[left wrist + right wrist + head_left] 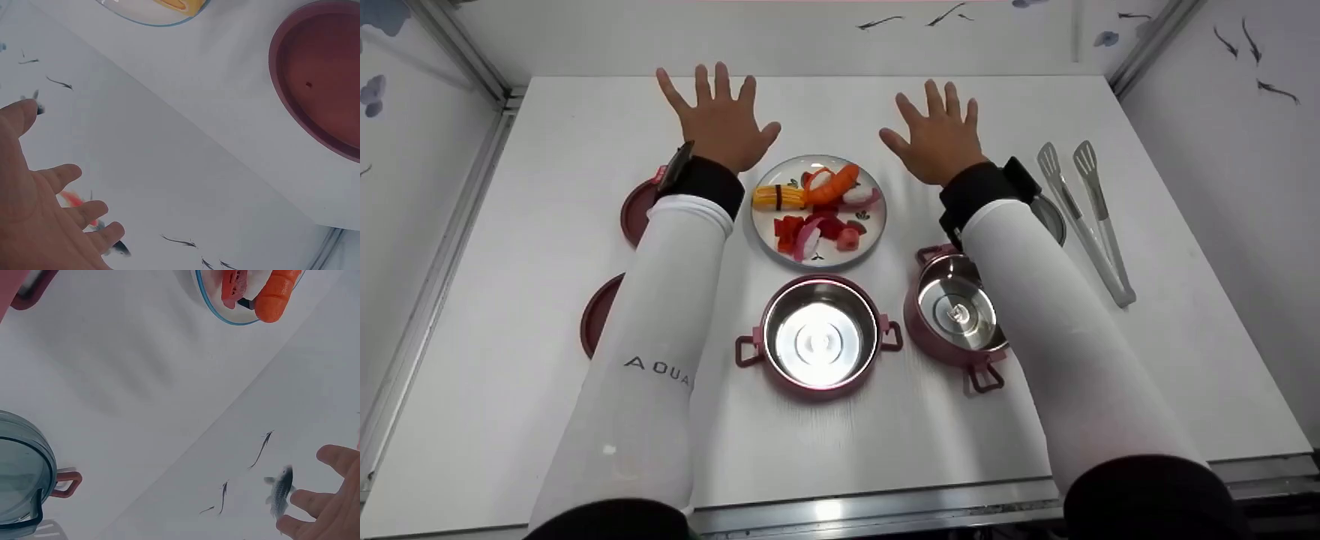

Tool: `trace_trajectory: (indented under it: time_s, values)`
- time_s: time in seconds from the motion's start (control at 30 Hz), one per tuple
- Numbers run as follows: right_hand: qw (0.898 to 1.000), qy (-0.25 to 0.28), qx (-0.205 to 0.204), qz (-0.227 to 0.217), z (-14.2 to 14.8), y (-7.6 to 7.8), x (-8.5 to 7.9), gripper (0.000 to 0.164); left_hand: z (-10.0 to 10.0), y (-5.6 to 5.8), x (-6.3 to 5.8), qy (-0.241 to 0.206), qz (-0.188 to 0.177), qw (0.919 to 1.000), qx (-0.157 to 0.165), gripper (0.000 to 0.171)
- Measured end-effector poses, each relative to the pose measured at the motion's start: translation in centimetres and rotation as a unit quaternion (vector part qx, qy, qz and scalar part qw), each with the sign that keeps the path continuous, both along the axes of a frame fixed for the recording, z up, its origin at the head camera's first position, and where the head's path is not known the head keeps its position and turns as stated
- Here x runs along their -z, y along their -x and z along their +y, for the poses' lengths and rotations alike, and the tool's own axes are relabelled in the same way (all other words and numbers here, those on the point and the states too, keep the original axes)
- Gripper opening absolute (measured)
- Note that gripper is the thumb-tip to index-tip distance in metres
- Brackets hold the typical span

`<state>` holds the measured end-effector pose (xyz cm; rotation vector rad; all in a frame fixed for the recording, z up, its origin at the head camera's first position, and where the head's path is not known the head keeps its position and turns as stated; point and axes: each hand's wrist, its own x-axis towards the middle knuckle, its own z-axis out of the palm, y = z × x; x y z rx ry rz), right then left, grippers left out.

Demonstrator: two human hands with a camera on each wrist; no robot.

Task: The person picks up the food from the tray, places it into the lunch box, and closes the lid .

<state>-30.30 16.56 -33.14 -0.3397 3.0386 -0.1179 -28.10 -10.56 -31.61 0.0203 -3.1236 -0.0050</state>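
My left hand (724, 124) is held out over the far side of the table, fingers spread and nothing in it. To its right, my right hand (937, 142) is spread the same way, also holding nothing. Between and just nearer than them lies a plate (769, 232) of toy food, with an orange carrot-like piece (834, 187), a yellow bundle with a dark band (778, 197) and several red and pink pieces. Neither hand touches anything. The left wrist view shows the left palm (34, 208); the right fingers (315, 500) show in the right wrist view.
Nearer stand two red-handled pots, one in the middle (769, 367) and one (930, 337) partly under the right forearm. Two dark red round pieces (637, 214) lie by the left forearm. A clear container (28, 467) sits beside the right wrist. Grey tongs (1099, 225) lie far right.
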Motion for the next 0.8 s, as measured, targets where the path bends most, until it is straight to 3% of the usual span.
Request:
trace_trajectory:
  time_s: [0.23, 0.53, 0.67, 0.8]
  values:
    - [1.0, 0.004, -0.001, -0.002, -0.2, -0.3, -0.1, 0.067, -0.6, -0.4, 0.9, -0.01, 0.0, 0.9999, 0.007, 0.072]
    - [0.999, 0.005, -0.033, -0.026, 0.9, -1.2, 0.7, 0.062, -0.7, -2.2, 3.8, -0.043, -0.045, 0.9956, 0.07, 0.066]
    - [0.999, 0.008, -0.042, -0.027, 3.5, -1.9, 0.9, 0.057, -1.0, -3.2, 5.3, -0.059, -0.075, 0.9924, 0.078, 0.064]
    - [0.999, 0.01, -0.013, -0.039, 8.2, -2.6, 1.1, 0.056, -0.8, -4.0, 6.6, -0.084, -0.121, 0.9869, 0.067, 0.066]
